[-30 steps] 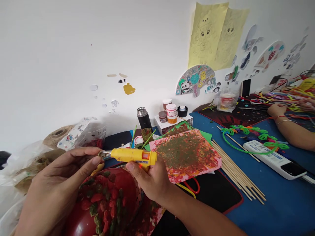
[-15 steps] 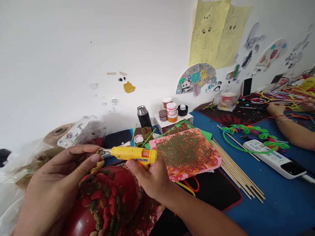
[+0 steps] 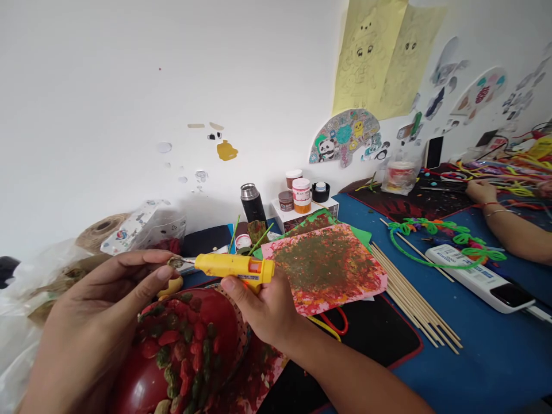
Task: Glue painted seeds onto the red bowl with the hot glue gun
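Note:
My left hand (image 3: pixel 92 322) pinches a small brownish-green peanut shell (image 3: pixel 175 263) between thumb and fingertips. Wrapped round a yellow hot glue gun (image 3: pixel 233 267), my right hand (image 3: pixel 269 313) points its metal nozzle left, right at the shell. I cannot tell whether glue is coming out. Below both hands is a glossy red dome (image 3: pixel 142 376), with red, green and tan peanut shells (image 3: pixel 185 345) stuck on it in a cluster. A patterned rim shows along its right side, and my left hand covers part of its left.
Paint-smeared pink paper (image 3: pixel 332 270), wooden sticks (image 3: pixel 418 299) and a white power strip (image 3: pixel 478 282) lie to the right. Paint jars (image 3: pixel 301 192) and a black flask (image 3: pixel 251 204) stand by the wall. Plastic bags and twine (image 3: pixel 101 230) crowd the left. Another person's arm (image 3: pixel 517 221) rests far right.

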The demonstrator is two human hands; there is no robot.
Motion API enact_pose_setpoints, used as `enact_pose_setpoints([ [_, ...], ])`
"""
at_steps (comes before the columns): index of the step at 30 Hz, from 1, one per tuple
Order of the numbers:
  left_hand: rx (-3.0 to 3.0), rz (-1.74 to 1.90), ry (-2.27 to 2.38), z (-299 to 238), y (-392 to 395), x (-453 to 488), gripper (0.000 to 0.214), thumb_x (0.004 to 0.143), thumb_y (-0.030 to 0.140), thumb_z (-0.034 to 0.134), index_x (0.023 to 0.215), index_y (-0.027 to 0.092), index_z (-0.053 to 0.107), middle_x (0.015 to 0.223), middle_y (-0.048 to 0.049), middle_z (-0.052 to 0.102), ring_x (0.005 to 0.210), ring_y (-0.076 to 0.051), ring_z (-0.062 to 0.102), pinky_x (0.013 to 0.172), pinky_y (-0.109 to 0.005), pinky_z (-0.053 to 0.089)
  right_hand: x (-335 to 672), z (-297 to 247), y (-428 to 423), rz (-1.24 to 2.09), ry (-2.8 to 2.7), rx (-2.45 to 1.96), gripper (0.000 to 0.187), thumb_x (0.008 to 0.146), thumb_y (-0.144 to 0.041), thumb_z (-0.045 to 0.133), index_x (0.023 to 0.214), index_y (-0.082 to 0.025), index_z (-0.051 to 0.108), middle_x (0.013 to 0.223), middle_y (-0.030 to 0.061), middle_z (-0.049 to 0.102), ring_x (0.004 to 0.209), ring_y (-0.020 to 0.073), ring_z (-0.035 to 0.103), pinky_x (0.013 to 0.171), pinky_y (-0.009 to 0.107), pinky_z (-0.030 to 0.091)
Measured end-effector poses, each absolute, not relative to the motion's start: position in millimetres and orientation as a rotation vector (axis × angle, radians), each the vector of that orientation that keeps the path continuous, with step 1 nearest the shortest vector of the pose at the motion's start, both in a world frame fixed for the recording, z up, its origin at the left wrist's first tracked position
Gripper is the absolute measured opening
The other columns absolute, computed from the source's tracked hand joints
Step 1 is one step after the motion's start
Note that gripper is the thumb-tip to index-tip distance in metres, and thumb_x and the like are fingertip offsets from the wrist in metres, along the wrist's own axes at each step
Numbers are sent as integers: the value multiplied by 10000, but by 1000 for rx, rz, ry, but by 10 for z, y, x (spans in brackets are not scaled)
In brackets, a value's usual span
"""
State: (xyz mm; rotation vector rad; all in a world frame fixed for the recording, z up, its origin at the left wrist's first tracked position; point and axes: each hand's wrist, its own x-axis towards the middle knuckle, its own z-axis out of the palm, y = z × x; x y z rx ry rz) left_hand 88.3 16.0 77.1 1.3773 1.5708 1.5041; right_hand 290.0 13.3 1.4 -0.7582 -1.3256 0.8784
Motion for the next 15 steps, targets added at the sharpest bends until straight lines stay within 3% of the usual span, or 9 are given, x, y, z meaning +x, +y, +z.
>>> enact_pose_setpoints([
  [5, 1366, 1523, 1548, 757, 173, 873, 675, 562, 739, 1041, 1057, 310, 881, 1075, -31, 914, 854, -193, 836, 767, -186, 693, 2894, -7, 130, 905, -1309, -735, 391, 1035, -565, 786, 1159, -220, 923, 966, 89, 906, 851, 264, 862, 829, 359, 713],
  [9, 1350, 1559, 1552, 750, 175, 869, 686, 541, 715, 1057, 1057, 296, 888, 1042, -49, 915, 803, -209, 842, 678, -206, 700, 2886, -12, 142, 888, -1291, -692, 357, 1028, -522, 811, 1145, -204, 922, 1030, 94, 920, 973, 283, 888, 966, 374, 705],
  [15, 1372, 1607, 1482, 756, 175, 894, 635, 561, 661, 1071, 1023, 264, 893, 995, -77, 904, 775, -231, 840, 648, -254, 722, 2884, -18, 137, 890, -1289, -679, 325, 1033, -466, 821, 1156, -184, 928, 1085, 117, 928, 990, 304, 905, 961, 382, 711],
])
